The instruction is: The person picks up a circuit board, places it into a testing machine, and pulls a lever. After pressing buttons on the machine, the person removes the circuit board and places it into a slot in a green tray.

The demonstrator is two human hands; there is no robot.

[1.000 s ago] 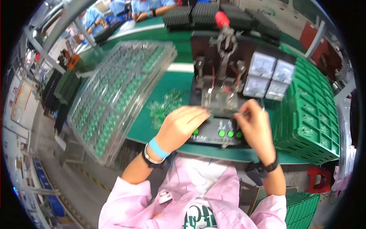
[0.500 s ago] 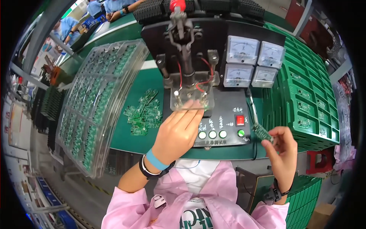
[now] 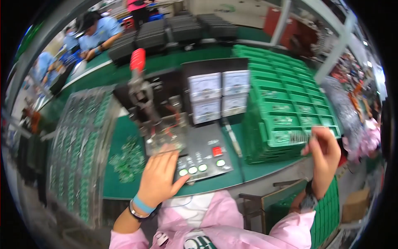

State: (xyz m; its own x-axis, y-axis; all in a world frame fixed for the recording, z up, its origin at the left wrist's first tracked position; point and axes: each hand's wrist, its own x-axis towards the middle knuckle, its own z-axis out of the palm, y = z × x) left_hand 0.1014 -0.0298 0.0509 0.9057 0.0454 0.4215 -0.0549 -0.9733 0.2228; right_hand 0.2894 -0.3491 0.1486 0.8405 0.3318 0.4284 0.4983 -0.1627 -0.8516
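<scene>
My left hand (image 3: 159,176) lies palm down at the test fixture (image 3: 143,89), which has a red-handled toggle clamp. Its fingers are stretched out, with the tips at the near edge of the clear plate (image 3: 176,124) that carries red wires. What lies beneath those fingertips is hidden. My right hand (image 3: 323,151) pinches a small circuit board (image 3: 299,137) at its end, above the near edge of the stacked green trays (image 3: 259,124). Motion blurs the board, and it shows as a dark striped strip. Other boards sit in the tray's compartments.
Loose green circuit boards (image 3: 127,159) lie in a pile left of the fixture. Clear blister trays (image 3: 78,153) full of boards stand further left. Four panel meters (image 3: 205,87), a control panel (image 3: 211,137) and a pen-like tool (image 3: 233,139) are between fixture and green trays. Co-workers sit far left.
The view has swung to the right. My right hand has carried the circuit board from beside the control panel to the green trays. My left hand stays at the fixture, its thumb now spread.
</scene>
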